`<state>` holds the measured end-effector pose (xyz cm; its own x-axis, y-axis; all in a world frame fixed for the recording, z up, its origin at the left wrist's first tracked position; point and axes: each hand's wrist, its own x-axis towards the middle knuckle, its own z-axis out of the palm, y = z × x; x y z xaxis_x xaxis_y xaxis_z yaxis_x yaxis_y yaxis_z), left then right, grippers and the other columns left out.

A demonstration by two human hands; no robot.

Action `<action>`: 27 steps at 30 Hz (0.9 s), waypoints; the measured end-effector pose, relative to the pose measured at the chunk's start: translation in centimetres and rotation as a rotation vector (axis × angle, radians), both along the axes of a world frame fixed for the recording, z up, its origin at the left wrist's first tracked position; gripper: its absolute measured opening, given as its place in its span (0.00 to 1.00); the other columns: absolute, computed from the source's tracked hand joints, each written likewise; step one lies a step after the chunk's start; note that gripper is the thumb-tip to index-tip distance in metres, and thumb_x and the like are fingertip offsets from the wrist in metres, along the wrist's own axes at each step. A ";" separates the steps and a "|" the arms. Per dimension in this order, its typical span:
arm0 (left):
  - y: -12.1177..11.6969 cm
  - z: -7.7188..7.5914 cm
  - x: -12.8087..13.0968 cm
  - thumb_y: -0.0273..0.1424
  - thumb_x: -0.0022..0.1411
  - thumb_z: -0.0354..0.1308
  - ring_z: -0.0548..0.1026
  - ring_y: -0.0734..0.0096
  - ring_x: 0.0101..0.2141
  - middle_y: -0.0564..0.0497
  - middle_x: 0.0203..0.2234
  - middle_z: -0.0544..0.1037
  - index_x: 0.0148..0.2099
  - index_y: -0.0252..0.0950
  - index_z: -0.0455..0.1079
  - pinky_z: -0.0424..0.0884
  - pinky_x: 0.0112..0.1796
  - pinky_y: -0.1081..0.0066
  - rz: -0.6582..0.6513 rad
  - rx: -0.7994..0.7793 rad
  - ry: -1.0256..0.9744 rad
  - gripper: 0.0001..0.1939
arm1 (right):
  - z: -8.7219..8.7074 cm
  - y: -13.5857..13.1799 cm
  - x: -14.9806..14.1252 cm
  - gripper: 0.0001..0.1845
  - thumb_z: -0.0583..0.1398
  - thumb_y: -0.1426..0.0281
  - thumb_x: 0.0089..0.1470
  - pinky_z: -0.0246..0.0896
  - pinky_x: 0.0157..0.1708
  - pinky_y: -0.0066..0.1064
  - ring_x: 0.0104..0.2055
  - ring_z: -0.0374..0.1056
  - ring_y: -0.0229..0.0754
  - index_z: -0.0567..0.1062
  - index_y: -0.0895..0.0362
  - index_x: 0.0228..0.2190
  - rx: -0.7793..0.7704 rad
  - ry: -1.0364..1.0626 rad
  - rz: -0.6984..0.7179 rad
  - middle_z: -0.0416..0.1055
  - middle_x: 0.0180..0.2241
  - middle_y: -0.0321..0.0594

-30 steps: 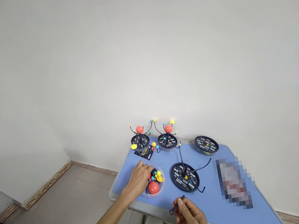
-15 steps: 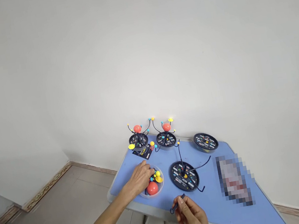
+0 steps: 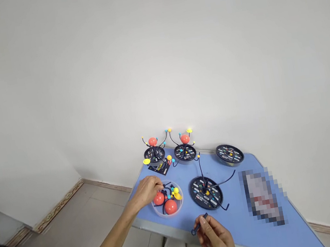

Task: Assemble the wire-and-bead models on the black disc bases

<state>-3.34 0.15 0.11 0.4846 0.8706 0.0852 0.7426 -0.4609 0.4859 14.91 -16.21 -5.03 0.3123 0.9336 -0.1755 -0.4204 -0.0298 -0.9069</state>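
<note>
Right grip point(image 3: 216, 240): thumb and fingers pinched on the dark ring-ended rod point(image 3: 196, 228), which sits right of the clear bowl point(image 3: 180, 208) and nearer me. Ring end pokes out free, toward the bowl side. Rod looks like thin molded plastic: light, stiff, a bit slick, probably snaps if bent hard. Best hold is mid-shaft, light pinch, ring left uncovered.

Left grip point(image 3: 147, 190): fingertips bunched over the bowl's far-left rim, by a thin dark stick point(image 3: 167, 184); can't tell if I've got it or am just touching. Likely same feel, so take it by the shaft.

Red balls point(image 3: 170, 206) inside the bowl: smooth, likely hollow, roll easily; cup, don't squeeze. Black three-armed base point(image 3: 199, 201), right of the bowl: hold by rim, since its spindly arms look easy to knock.
</note>
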 end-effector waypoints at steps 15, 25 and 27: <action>-2.2 -0.9 0.0 0.50 0.57 0.57 0.70 0.74 0.20 0.49 0.23 0.77 0.31 0.34 0.70 0.65 0.23 0.74 0.017 -0.438 -0.664 0.22 | 0.0 2.0 -0.6 0.28 0.66 0.44 0.43 0.51 0.17 0.23 0.19 0.57 0.33 0.78 0.58 0.28 0.056 -0.114 -0.004 0.69 0.20 0.36; -7.4 -1.6 2.7 0.45 0.57 0.64 0.67 0.78 0.20 0.54 0.21 0.74 0.40 0.34 0.76 0.62 0.22 0.78 0.014 -0.517 -1.021 0.19 | 0.7 2.7 0.4 0.26 0.63 0.47 0.50 0.54 0.20 0.25 0.20 0.55 0.34 0.79 0.58 0.34 0.113 -0.251 0.183 0.62 0.18 0.31; -8.4 -1.7 3.0 0.44 0.58 0.63 0.68 0.77 0.22 0.53 0.22 0.73 0.36 0.34 0.77 0.63 0.23 0.77 0.011 -0.498 -1.015 0.16 | 0.8 2.4 0.5 0.26 0.62 0.47 0.51 0.51 0.19 0.25 0.19 0.53 0.33 0.79 0.58 0.31 0.127 -0.271 0.191 0.60 0.18 0.31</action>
<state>-0.32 -8.20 -1.56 0.3811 0.9213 0.0769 -0.0970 -0.0429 0.9944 15.42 -13.84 -4.20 0.1496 0.9887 0.0106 -0.1621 0.0351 -0.9862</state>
